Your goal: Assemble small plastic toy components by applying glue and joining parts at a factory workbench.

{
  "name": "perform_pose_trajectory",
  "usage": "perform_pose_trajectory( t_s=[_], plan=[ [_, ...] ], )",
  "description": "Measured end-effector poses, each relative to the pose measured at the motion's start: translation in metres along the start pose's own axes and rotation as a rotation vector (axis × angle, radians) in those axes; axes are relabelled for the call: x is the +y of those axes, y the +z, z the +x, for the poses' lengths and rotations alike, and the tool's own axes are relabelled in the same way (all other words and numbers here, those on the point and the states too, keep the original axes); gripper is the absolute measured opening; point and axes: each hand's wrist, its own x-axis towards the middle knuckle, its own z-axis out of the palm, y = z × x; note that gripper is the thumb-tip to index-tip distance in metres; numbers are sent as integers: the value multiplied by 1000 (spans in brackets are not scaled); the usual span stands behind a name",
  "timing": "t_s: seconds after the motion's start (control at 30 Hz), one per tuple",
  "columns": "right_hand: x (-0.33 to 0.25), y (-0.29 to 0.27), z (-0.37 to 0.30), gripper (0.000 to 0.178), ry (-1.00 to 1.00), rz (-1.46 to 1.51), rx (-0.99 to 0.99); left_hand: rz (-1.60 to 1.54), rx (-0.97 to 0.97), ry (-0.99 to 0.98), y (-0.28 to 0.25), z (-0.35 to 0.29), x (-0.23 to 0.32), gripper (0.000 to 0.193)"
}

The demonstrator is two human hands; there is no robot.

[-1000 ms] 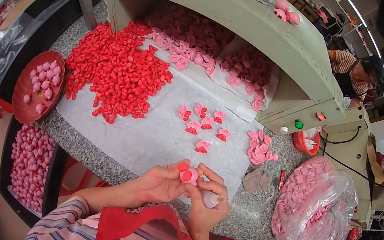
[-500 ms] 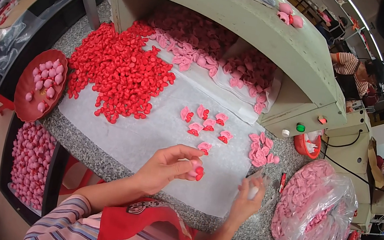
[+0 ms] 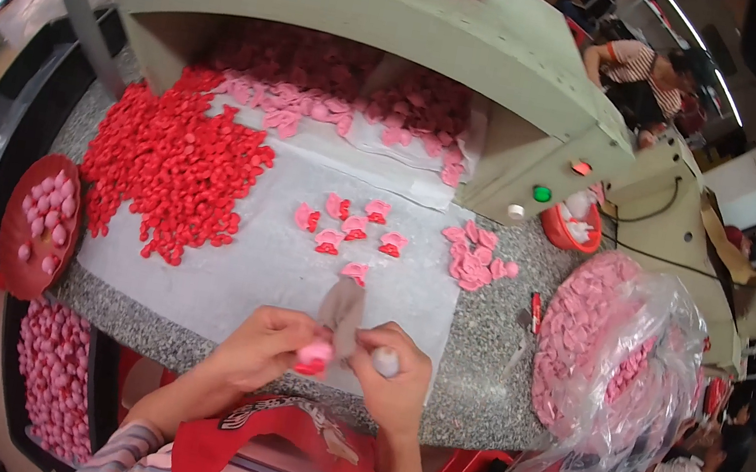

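Grey-brown cloth [image 3: 342, 314]: lifted off the granite countertop [image 3: 482, 389], now pinched in the right hand [image 3: 397, 380]. Right hand: returned from the right, now near the left hand [image 3: 259, 350].

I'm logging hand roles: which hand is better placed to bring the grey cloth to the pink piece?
The right hand, probably: it pinches the grey cloth, with a whitish object also in its grip. The left hand holds the pink piece.
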Motion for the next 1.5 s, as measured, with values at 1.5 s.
perform_pose_trajectory(
  t_s=[1.5],
  plan=[
    [4, -143, -92, 12, 73, -120, 237, 959, -301, 30, 116, 138, -93, 6]
  ],
)
